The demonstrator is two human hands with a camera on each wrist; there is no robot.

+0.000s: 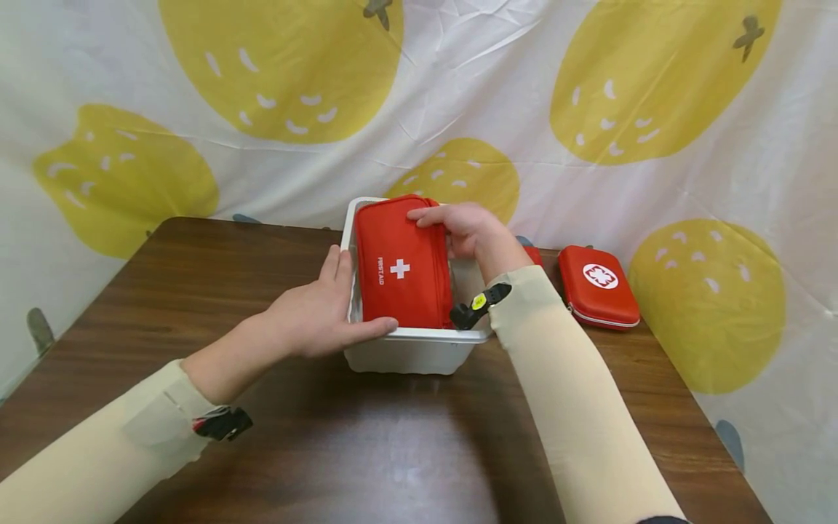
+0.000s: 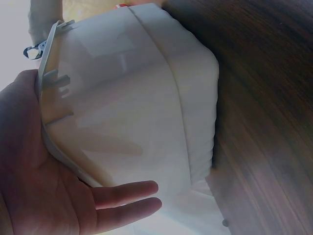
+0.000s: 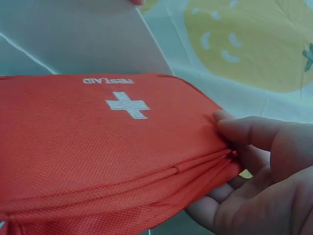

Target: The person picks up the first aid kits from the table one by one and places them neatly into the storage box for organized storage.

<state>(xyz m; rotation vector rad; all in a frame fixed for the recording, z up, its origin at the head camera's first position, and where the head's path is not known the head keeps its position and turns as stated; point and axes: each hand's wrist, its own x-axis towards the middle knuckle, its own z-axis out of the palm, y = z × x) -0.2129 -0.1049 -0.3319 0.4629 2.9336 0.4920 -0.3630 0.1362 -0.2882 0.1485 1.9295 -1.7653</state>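
Note:
A red first aid bag point(image 1: 396, 266) with a white cross lies inside the white plastic bin point(image 1: 409, 356), nearer its left side. My right hand point(image 1: 466, 225) grips the bag at its far right corner. In the right wrist view, the thumb lies on top of the bag point(image 3: 107, 137) and other fingers are underneath. Against the bin's near left corner rests my left hand point(image 1: 317, 309), its thumb along the front rim. The left wrist view shows straight fingers point(image 2: 127, 200) beside the bin's outer wall point(image 2: 122, 93). The bin's floor is mostly hidden.
To the right, a red hard case point(image 1: 597, 287) with a white round emblem lies on the brown wooden table point(image 1: 275, 437). Part of another red thing point(image 1: 533, 255) shows behind my right wrist. A white curtain point(image 1: 452, 87) with yellow fruit prints hangs behind the table.

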